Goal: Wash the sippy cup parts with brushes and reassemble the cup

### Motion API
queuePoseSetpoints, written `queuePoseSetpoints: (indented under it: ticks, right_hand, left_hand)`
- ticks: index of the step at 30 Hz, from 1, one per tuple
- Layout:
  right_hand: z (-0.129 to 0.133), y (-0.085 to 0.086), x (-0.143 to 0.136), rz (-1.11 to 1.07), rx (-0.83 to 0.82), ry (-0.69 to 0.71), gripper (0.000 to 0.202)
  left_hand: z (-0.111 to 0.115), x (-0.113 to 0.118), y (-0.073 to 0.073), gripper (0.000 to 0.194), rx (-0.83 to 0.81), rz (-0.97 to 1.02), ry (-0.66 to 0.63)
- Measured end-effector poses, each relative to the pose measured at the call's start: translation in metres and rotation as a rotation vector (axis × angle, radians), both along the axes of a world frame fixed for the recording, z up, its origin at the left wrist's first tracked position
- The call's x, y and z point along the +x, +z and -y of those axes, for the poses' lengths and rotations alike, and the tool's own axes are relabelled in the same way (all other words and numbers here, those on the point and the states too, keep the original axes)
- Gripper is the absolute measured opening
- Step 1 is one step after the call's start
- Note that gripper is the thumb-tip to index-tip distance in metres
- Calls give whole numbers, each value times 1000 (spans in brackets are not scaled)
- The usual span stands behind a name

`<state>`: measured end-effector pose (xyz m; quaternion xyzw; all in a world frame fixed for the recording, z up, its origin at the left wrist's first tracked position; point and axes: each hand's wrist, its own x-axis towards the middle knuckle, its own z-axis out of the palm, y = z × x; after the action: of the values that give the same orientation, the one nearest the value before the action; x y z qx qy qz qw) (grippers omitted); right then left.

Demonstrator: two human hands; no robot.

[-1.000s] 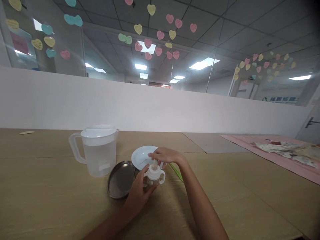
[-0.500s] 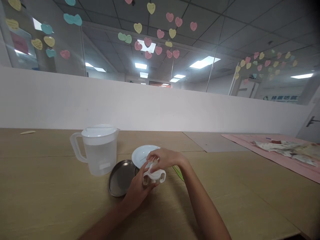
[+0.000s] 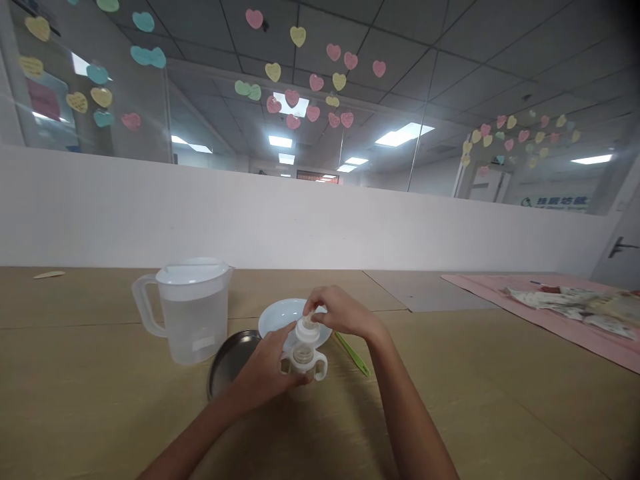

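Note:
A baby bottle (image 3: 303, 357) with white side handles stands upright in my left hand (image 3: 273, 367), whose fingers wrap round its left side. Just above the bottle's open mouth is a white collar with a nipple (image 3: 307, 331), lifted off the threaded neck. My right hand (image 3: 334, 310) pinches the nipple's top from above. Behind them lies a white plate (image 3: 275, 317), partly covered by my hands. A round metal tray (image 3: 227, 367) sits left of the bottle, its right side hidden by my left hand. To the right rests a green-handled brush or utensil (image 3: 354, 353), its far end hidden.
A clear lidded pitcher (image 3: 194, 320) holding water stands at the left. A pink cloth (image 3: 480, 293) with crumpled fabric (image 3: 565, 303) on it lies at the far right. The white wall (image 3: 300, 223) bounds the table (image 3: 450, 400) at the back.
My right hand has raised the collar and nipple off the bottle, baring its threaded neck. My left hand keeps hold of the bottle. The view has tilted up slightly.

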<state>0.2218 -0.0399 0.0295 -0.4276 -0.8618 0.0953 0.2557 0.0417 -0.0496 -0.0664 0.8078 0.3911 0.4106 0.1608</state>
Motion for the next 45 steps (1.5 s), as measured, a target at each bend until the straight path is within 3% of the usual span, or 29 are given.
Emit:
queuePoseSetpoints:
  ticks: [6, 11, 15, 21, 25, 30, 32, 35, 38, 41, 45]
  right_hand:
    - [19, 18, 10, -251, 194, -98, 13]
    - [25, 22, 13, -414, 344, -126, 13]
    - [15, 18, 20, -437, 411, -187, 11]
    - [-4, 12, 27, -454, 526, -413, 14]
    - [-8, 6, 22, -416, 458, -415, 13]
    - [-13, -1, 12, -374, 380, -404, 12]
    - [-17, -5, 9, -351, 356, -400, 12]
    - [-22, -9, 5, -322, 340, -388, 11]
    - [-22, -10, -2, -332, 329, -346, 11]
    - [-18, -9, -9, -393, 317, -271, 12]
    - [-15, -10, -14, -447, 271, -226, 24]
  left_hand:
    - [-14, 14, 48, 33, 14, -15, -29]
    - [-23, 28, 63, 30, 41, 45, -47]
    - [-36, 23, 61, 33, 76, -5, 5]
    - [-66, 11, 34, 35, 103, -304, 139]
    - [-78, 16, 12, 32, 69, -521, 199]
    - [-85, 20, -4, 16, -6, -538, 160]
    - [-84, 17, 1, 21, -17, -518, 149]
    - [-73, 11, 21, 49, -9, -390, 92]
    - [-56, 11, 44, 71, 7, -74, -32]
    - [-43, 18, 56, 55, 93, 20, -24]
    - [-37, 25, 61, 34, 187, 36, 32]
